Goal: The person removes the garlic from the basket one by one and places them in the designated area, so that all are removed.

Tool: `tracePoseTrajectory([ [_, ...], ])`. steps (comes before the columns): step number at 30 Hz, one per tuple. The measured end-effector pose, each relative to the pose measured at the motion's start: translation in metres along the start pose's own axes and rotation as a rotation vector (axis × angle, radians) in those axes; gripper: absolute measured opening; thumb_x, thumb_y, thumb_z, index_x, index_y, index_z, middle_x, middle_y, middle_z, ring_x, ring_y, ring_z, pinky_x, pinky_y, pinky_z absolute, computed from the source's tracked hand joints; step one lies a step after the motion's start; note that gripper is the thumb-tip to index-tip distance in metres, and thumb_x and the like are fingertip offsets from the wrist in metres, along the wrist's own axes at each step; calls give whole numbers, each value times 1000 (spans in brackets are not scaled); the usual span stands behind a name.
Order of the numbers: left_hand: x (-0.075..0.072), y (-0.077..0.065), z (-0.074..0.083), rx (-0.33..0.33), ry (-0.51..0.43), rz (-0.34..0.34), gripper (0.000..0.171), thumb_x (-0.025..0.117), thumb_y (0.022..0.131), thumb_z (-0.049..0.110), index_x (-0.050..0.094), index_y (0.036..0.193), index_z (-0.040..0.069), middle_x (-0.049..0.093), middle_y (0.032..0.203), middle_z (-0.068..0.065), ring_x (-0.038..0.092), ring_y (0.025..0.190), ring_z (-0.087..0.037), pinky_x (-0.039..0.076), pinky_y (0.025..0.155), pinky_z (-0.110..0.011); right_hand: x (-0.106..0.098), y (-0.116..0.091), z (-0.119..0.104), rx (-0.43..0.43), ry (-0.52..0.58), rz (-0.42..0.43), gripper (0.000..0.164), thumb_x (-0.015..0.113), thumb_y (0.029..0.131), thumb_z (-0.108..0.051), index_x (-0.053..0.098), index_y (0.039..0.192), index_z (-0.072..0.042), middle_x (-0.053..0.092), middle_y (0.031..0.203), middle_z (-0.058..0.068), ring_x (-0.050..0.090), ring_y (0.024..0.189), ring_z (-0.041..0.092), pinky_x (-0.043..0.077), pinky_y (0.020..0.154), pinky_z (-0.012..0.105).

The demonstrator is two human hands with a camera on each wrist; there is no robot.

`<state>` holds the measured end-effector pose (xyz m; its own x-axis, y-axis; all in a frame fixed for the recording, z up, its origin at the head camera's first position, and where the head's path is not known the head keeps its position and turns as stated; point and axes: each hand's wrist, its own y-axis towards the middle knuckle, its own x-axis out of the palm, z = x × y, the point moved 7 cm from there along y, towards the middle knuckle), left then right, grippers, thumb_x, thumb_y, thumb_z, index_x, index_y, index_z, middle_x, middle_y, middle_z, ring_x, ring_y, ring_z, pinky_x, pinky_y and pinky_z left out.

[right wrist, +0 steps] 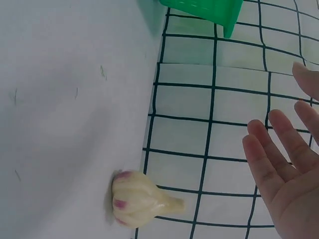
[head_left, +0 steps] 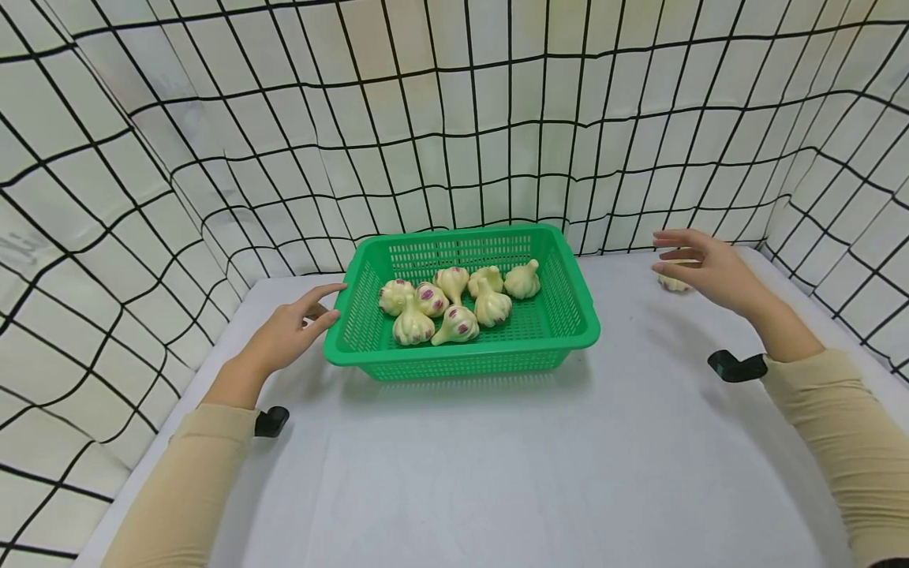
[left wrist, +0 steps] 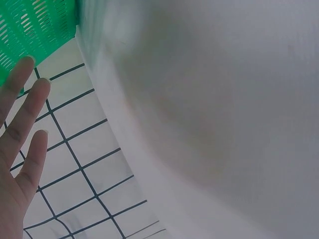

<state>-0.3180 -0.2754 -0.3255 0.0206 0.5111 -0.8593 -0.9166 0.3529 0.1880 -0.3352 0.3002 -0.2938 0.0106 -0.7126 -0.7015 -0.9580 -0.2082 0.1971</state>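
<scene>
A green plastic basket (head_left: pixel 461 355) stands at the middle of the table, holding several garlic bulbs (head_left: pixel 454 325) with purple marks. At its left rim is my left hand (head_left: pixel 287 335), fingers extended; the fingertips reach the rim, though whether they touch cannot be told. On the right, my right hand (head_left: pixel 717 272) hovers over a single garlic bulb (right wrist: pixel 134 199) on the table, its fingers spread and holding nothing. In the head view that hand partly hides the lone bulb; the right wrist view shows a gap between them.
White walls covered with black netting (head_left: pixel 490 150) enclose the back and both sides. A white tabletop (head_left: pixel 483 465) extends in front of the basket and to its right. Dark camera mounts (head_left: pixel 735 367) sit at both wrists.
</scene>
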Motion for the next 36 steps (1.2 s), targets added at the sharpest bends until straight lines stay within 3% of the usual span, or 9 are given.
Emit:
tracePoseTrajectory([
  [10,0,1,1,-3,4,-9,53,48,110,37,38,157,15,69,118,-25,64,111,-43,46,92,-66,19,11,-17,-46,78,-63,59,67,102,-22,43,153,-5,49,150,17,51,134,37,45,83,12],
  [17,0,1,2,-14,7,-16,53,48,110,37,38,157,15,69,118,-25,64,111,-43,46,93,-66,28,22,-30,-98,53,-67,56,68,101,-23,48,150,-4,52,147,18,52,132,38,48,87,18],
  [21,1,1,2,-18,4,-19,54,47,110,37,38,158,15,69,119,-25,63,113,-44,45,93,-67,36,28,-38,-156,26,-68,53,69,100,-18,51,147,-1,53,146,21,51,132,39,48,103,36],
  [25,2,0,3,-21,0,-25,54,47,110,38,37,158,16,69,119,-24,62,113,-43,46,93,-67,44,34,-47,-218,8,-69,50,69,100,-12,52,144,3,53,144,24,52,131,42,43,106,54],
  [36,0,-1,1,-31,11,-17,55,47,110,40,36,159,17,68,121,-25,62,114,-44,46,91,-66,69,58,-68,-330,-121,-80,47,70,99,-8,56,142,2,58,141,21,51,130,39,43,105,56],
])
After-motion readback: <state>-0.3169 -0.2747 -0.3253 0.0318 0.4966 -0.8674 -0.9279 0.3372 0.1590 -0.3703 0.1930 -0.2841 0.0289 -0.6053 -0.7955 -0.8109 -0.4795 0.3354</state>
